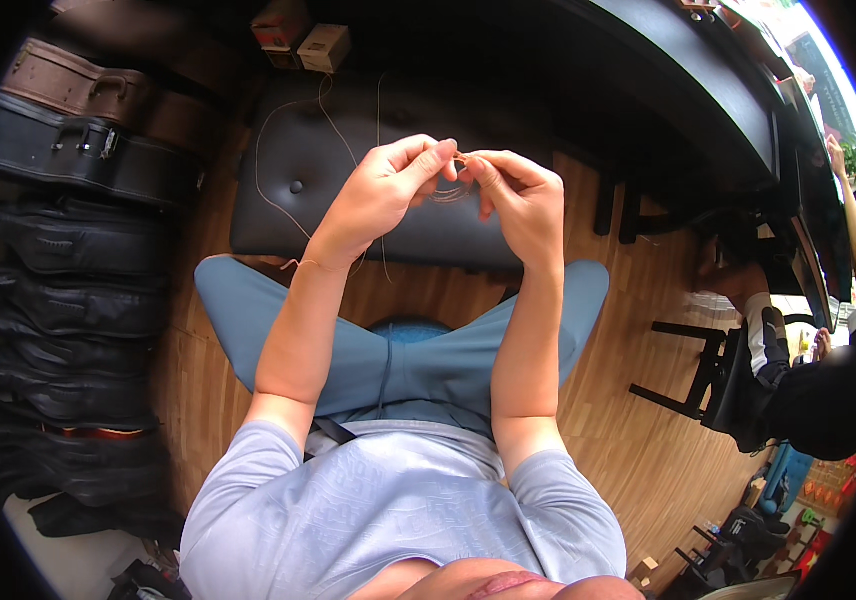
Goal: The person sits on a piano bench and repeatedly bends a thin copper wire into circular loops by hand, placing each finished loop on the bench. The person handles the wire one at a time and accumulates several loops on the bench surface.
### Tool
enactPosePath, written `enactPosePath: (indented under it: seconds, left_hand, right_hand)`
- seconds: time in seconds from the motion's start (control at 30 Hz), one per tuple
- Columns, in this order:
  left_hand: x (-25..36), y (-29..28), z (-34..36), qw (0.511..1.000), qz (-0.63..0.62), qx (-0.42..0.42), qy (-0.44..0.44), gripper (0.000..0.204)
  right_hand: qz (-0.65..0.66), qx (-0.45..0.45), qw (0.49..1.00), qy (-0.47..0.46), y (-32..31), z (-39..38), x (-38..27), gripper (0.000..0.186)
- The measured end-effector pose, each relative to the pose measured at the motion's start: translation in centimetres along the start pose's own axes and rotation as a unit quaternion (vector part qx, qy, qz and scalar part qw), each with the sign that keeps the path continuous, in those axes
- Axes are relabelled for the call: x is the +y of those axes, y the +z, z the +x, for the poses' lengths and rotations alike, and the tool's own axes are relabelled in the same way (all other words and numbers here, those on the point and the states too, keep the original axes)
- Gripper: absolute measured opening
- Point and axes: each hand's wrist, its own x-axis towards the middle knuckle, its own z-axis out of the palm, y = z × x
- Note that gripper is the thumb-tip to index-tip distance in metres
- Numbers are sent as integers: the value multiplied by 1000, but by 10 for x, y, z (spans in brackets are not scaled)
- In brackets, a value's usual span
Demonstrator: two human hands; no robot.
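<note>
Over the black padded bench (pixel 278 220), both my hands are raised close together, fingertips meeting. My left hand (pixel 380 196) pinches a thin tan string between thumb and forefinger. My right hand (pixel 528 208) grips the same string, its thumb and fingers pressed together just to the right. A small orange-brown bit of the string (pixel 462 157) shows between the fingertips. Below it hangs a loose coil (pixel 450 196) of thin strands. More thin strands (pixel 259 165) trail in loops across the bench, and one passes by my left wrist. The exact grip is partly hidden by the fingers.
Two small boxes (pixel 324 48) stand behind the bench. Black and brown instrument cases (pixel 53 150) are stacked along the left. A long black piece of furniture (pixel 708 90) curves at the far right. Another person in black (pixel 823 405) sits at right, near a black stand (pixel 683 370).
</note>
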Motion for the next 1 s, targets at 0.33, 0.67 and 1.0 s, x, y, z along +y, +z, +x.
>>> enactPosePath:
  seconds: [0.33, 0.67, 1.0]
  left_hand:
    - [1, -12, -3, 997, 27, 49, 58, 31]
    - [-5, -5, -2, 985, 94, 91, 111, 29]
    - [-7, -2, 0, 981, 72, 100, 148, 29]
  right_hand:
    - [120, -23, 991, 49, 3, -5, -4, 16]
    - [177, -67, 982, 1, -1, -5, 7, 10]
    - [162, -70, 981, -86, 8, -2, 10, 12]
